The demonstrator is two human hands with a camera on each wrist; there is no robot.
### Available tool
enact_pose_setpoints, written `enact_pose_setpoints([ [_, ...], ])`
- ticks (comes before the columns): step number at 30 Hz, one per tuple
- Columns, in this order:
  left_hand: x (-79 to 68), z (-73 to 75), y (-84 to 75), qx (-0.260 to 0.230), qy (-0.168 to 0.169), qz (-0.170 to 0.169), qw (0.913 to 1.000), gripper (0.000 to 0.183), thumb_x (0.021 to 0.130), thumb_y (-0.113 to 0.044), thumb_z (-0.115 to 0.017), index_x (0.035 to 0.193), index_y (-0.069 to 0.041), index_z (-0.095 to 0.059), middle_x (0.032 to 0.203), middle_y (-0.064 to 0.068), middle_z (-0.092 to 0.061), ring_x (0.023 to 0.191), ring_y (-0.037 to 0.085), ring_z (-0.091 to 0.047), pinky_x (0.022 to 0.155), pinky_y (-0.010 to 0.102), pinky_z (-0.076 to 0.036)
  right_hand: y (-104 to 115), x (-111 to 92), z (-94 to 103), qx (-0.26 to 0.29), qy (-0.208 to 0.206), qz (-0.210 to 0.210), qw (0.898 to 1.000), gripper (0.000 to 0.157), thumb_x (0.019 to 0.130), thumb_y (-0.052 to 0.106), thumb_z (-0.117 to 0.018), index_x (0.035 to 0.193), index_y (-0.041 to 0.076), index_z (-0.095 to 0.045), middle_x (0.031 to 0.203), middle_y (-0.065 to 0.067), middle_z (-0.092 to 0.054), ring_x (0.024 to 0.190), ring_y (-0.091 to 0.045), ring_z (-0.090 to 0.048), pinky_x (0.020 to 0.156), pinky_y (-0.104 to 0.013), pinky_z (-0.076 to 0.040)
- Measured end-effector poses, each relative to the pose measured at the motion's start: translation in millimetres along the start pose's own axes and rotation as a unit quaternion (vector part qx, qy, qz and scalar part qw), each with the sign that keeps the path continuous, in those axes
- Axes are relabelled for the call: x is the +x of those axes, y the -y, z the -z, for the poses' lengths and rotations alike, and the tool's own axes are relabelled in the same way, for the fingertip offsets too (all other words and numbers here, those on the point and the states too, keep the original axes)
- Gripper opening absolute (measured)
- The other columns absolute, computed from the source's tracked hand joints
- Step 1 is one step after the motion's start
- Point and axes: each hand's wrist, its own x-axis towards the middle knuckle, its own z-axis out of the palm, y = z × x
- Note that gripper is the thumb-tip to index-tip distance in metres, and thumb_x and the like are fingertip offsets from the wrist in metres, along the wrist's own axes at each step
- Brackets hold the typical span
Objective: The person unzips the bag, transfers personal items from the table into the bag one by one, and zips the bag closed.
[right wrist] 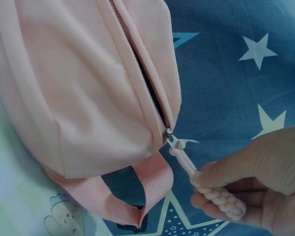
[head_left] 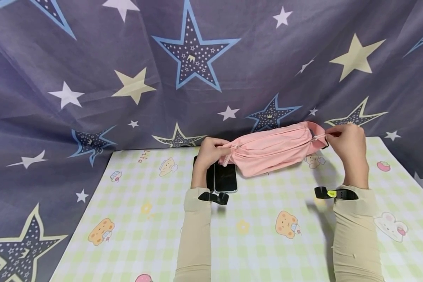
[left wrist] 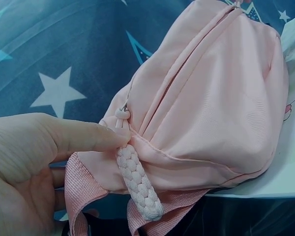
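A soft pink bag (head_left: 273,147) with a webbing strap (right wrist: 155,182) lies along the back of the table, between both hands. At its left end, my left hand (head_left: 213,152) pinches a braided zipper pull (left wrist: 137,182), the thumb across its upper part and the braid hanging below. My right hand (head_left: 349,143) holds the other braided pull (right wrist: 221,199) between thumb and fingers, drawn out from the bag's right end. In the right wrist view the metal slider (right wrist: 169,133) sits at that end, and a narrow dark gap shows between the zipper teeth (right wrist: 132,49).
Two dark phones (head_left: 226,178) lie side by side beneath and beside the left hand, one partly hidden by it. A checked, cartoon-print cloth (head_left: 253,250) covers the table. Directly behind the bag hangs a dark star-patterned curtain (head_left: 197,109).
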Motion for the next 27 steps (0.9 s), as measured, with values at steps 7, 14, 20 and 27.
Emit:
enact_pose_setpoints([
  [7,1.3,0.5,3.3,-0.013,0.008,-0.003,0.9999,0.015,0.078,0.002,-0.081,0.092,0.004,-0.080,0.058,0.000,-0.065,0.043,0.031,-0.052,0.042,0.028,-0.043,-3.5,1.0,-6.6,0.004,-0.035,-0.037,0.999,0.020,0.088,0.004,-0.062,0.093,-0.007,-0.078,0.091,-0.027,-0.074,0.080,-0.044,-0.066,0.059,-0.028,-0.038],
  [14,1.0,0.7,1.8,-0.020,0.017,-0.002,0.9997,0.014,0.078,0.004,-0.080,0.092,0.005,-0.079,0.056,-0.002,-0.063,0.046,0.036,-0.051,0.042,0.025,-0.041,-5.0,2.9,-17.0,0.018,-0.088,-0.055,0.994,0.020,0.089,0.005,-0.061,0.092,-0.005,-0.078,0.090,-0.026,-0.074,0.080,-0.041,-0.065,0.064,-0.032,-0.036],
  [20,0.7,0.9,0.8,-0.008,0.018,0.000,0.9998,0.016,0.077,0.003,-0.082,0.093,0.004,-0.080,0.066,0.004,-0.070,0.054,0.042,-0.055,0.045,0.028,-0.045,-5.6,4.3,-27.4,0.039,-0.116,-0.066,0.990,0.022,0.089,0.004,-0.059,0.095,-0.005,-0.078,0.090,-0.026,-0.074,0.083,-0.039,-0.066,0.067,-0.033,-0.038],
  [27,-0.1,2.2,-1.4,0.031,0.028,0.012,0.9991,0.019,0.078,-0.003,-0.082,0.096,0.000,-0.080,0.083,0.010,-0.076,0.061,0.022,-0.062,0.055,0.022,-0.048,-7.1,4.1,-24.6,0.045,-0.067,-0.063,0.995,0.017,0.091,0.006,-0.067,0.096,-0.006,-0.078,0.093,-0.026,-0.075,0.076,-0.033,-0.065,0.067,-0.027,-0.037],
])
